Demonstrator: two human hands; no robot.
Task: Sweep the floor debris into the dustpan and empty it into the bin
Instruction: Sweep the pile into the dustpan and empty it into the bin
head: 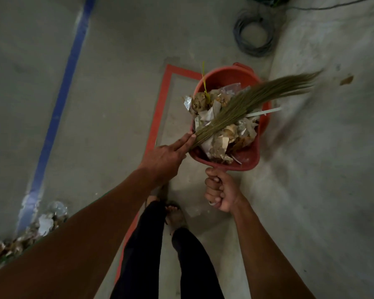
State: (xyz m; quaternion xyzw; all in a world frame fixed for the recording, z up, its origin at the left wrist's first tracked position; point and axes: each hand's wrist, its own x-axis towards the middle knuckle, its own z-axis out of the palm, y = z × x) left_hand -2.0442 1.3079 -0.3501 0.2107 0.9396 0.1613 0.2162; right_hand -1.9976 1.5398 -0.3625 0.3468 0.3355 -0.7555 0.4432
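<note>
Right hand fisted round handle of dustpan, heaped debris over red bin. Left hand grips broom, two fingers straight along it, pinning pile. I'd worry: tip too fast, scraps slide past rim onto floor. More litter waiting by blue line.

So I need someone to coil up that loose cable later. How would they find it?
Start at the red bin standing by the corner of the red floor tape. Look beyond it, up toward the far edge of the floor: the coil of grey cable lies flat on the concrete there. It is the only ring-shaped thing, wound in many thin loops.
</note>
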